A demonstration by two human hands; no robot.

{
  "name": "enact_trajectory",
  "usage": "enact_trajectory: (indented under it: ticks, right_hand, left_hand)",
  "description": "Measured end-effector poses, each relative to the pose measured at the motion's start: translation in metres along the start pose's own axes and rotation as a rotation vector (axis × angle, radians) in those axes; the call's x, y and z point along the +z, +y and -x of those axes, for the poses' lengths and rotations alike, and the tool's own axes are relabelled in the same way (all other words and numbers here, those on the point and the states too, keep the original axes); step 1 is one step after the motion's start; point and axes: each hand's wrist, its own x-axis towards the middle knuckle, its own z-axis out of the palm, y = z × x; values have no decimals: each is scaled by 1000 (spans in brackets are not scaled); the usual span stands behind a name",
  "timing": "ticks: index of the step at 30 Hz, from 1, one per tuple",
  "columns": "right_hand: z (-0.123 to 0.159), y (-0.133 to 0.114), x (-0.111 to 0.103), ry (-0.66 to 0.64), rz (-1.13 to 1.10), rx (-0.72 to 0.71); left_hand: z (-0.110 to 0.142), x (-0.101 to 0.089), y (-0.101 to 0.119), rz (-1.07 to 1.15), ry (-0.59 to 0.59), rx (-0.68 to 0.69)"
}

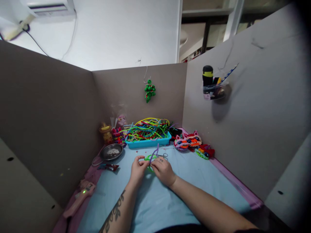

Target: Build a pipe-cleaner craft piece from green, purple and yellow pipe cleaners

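My left hand (137,170) and my right hand (163,170) meet over the blue mat (155,200), both pinching a small piece made of green and purple pipe cleaners (151,158). A purple end sticks up between the fingers. Small scissors (162,155) lie on the mat just beyond my right hand. Behind them a turquoise tray (148,142) holds a heap of coloured pipe cleaners.
A metal dish (111,151) sits at the left, a pink glue gun (81,196) at the near left. Finished colourful animal-face pieces (191,142) lie at the right. A green ornament (149,90) hangs on the back panel; a cup of pens (213,87) is fixed to the right panel.
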Motion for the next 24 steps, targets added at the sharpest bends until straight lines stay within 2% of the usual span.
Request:
enact_trajectory:
  ticks: [5,10,12,13,15,17,18,19,20,22,24]
  right_hand:
    - [-3,11,-6,84,-200,167]
    - [-6,9,-1,16,-238,212]
    - [-1,13,-10,-4,-223,225]
    - [3,20,-21,26,-201,244]
    - [13,46,-53,58,-176,267]
    - [18,85,-90,119,-129,315]
    - [17,105,-106,145,-54,361]
    - [14,125,-117,236,57,431]
    - [8,142,-123,276,147,491]
    - [-9,165,-122,140,222,533]
    - [-24,174,-109,-28,230,521]
  left_hand:
    - [-1,-1,1,-144,-52,102]
    - [3,1,-1,-325,-149,228]
    - [5,2,0,-390,-169,269]
    - [6,2,0,-421,-163,295]
    - [6,2,2,-486,-90,374]
    - [6,1,4,-550,35,447]
    - [6,0,4,-574,82,457]
    - [6,0,4,-588,102,444]
    - [6,0,4,-591,93,413]
    - [6,1,2,-571,33,350]
    - [6,2,0,-515,-15,318]
